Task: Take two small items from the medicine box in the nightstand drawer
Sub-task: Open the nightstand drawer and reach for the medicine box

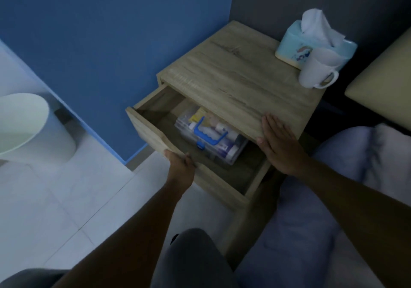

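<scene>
The nightstand [233,83] stands against the blue wall, its drawer [151,132] pulled partway out. Your left hand [180,169] holds a closed grip on the drawer's front edge. Your right hand [280,145] lies flat and open on the nightstand's front corner, holding nothing.

The medicine box [213,136] sits inside the drawer, toward the right, partly under the top panel. It is clear plastic with a blue handle [206,133] and a blue latch [200,146] on the lid. Expect it to be light, rigid and smooth-sided; the handle is the surest place to take hold, and the latch likely needs releasing before you can reach inside.

The contents show through the lid as small bottles, tubes and packets. Judge them light and easily pinched between fingertips, though rounded ones may roll.

The box's rear portion is hidden under the top panel. Labels are unreadable in the dim light, and individual items are hard to separate.
</scene>
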`<state>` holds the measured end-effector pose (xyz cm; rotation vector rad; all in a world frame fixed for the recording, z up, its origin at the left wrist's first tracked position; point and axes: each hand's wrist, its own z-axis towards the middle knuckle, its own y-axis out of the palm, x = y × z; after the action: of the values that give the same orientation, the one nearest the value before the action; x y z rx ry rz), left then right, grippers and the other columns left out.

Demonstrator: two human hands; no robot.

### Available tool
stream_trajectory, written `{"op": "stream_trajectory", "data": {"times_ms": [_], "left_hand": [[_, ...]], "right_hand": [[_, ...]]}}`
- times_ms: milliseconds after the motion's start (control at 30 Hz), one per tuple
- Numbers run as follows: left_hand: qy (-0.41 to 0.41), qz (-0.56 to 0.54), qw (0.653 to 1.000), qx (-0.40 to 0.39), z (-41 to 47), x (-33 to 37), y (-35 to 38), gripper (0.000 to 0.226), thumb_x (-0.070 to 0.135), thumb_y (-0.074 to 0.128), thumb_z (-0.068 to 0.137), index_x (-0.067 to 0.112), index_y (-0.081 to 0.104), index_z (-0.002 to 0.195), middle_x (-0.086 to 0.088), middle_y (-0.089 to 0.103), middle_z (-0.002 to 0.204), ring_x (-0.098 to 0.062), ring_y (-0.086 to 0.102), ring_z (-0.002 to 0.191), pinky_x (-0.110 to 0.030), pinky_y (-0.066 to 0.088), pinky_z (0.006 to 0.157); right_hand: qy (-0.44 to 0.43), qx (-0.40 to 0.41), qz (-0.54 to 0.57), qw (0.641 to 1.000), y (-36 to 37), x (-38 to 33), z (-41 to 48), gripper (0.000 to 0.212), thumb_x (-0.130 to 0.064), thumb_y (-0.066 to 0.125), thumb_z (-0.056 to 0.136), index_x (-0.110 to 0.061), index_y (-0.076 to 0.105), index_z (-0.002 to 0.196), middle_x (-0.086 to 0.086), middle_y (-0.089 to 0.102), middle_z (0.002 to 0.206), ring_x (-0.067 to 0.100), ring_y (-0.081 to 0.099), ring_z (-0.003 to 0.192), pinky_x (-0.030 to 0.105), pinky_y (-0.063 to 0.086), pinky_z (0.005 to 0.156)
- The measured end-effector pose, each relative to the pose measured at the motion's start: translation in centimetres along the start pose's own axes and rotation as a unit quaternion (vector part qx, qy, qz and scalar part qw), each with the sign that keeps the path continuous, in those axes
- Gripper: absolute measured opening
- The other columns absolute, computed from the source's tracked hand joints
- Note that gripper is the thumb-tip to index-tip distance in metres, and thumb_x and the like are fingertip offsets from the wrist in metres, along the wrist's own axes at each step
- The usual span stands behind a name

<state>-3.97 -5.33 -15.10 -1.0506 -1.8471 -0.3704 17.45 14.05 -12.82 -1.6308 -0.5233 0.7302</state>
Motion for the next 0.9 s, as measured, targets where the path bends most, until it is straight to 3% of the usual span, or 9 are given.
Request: {"op": "stream_trajectory", "data": {"times_ms": [200,333,667,733,800,900], "left_hand": [[-0.004,-0.021,1.0,-0.009,-2.0,-1.9,-2.2,0.072,0.026,0.042,0.101,0.019,-0.009,0.152,-0.011,0.031,0.153,-0.031,0.041,0.135,-0.038,0.043,0.098],[0.003,-0.02,1.0,-0.003,-2.8,-2.7,-3.0,0.073,0.029,0.041,0.101,0.02,-0.01,0.152,-0.009,0.027,0.156,-0.031,0.036,0.14,-0.047,0.037,0.109],[0.002,-0.013,1.0,0.024,-3.0,-3.3,-3.2,0.077,0.028,0.046,0.1,0.024,-0.011,0.152,-0.004,0.02,0.159,-0.031,0.03,0.144,-0.048,0.035,0.11],[0.057,0.001,0.996,0.071,-3.2,-2.9,-2.8,0.086,0.021,0.053,0.096,0.023,-0.012,0.152,-0.002,0.012,0.162,-0.025,0.019,0.148,-0.045,0.03,0.113],[0.153,0.066,0.979,0.121,-3.3,-2.2,-2.7,0.098,0.02,0.061,0.09,0.024,-0.016,0.152,0.003,-0.007,0.164,-0.014,-0.004,0.148,-0.04,0.014,0.116],[0.223,0.175,0.947,0.152,-2.7,-1.7,-3.2,0.097,0.015,0.058,0.091,0.023,-0.017,0.152,0.004,-0.024,0.162,-0.017,-0.019,0.148,-0.047,0.006,0.12]], "right_hand": [[0.009,-0.009,-0.001,1.0,0.1,-0.1,0.0,0.069,-0.049,0.022,0.102,-0.011,0.009,0.157,0.006,0.006,0.166,0.02,0.002,0.153,0.04,0.001,0.123],[0.017,-0.013,-0.004,1.0,0.1,-0.2,0.1,0.069,-0.051,0.021,0.102,-0.012,0.005,0.157,0.005,0.003,0.166,0.019,0.0,0.153,0.04,0.0,0.123],[0.014,-0.002,-0.011,1.0,0.5,0.4,0.5,0.071,-0.053,0.019,0.101,-0.012,0.006,0.157,0.006,0.004,0.166,0.02,0.002,0.153,0.038,-0.002,0.121],[0.019,-0.003,-0.011,1.0,0.7,0.2,0.4,0.069,-0.05,0.02,0.102,-0.011,0.005,0.157,0.006,0.002,0.166,0.02,0.001,0.153,0.039,-0.002,0.122],[0.029,0.005,0.003,1.0,0.6,-0.6,0.2,0.065,-0.044,0.021,0.104,-0.009,0.006,0.157,0.008,0.003,0.166,0.022,0.0,0.153,0.04,-0.001,0.122],[-0.033,0.05,0.086,0.995,0.0,-2.8,-1.5,0.054,-0.028,0.027,0.106,-0.003,0.023,0.153,0.015,0.02,0.163,0.026,0.014,0.152,0.041,0.007,0.124]]}}
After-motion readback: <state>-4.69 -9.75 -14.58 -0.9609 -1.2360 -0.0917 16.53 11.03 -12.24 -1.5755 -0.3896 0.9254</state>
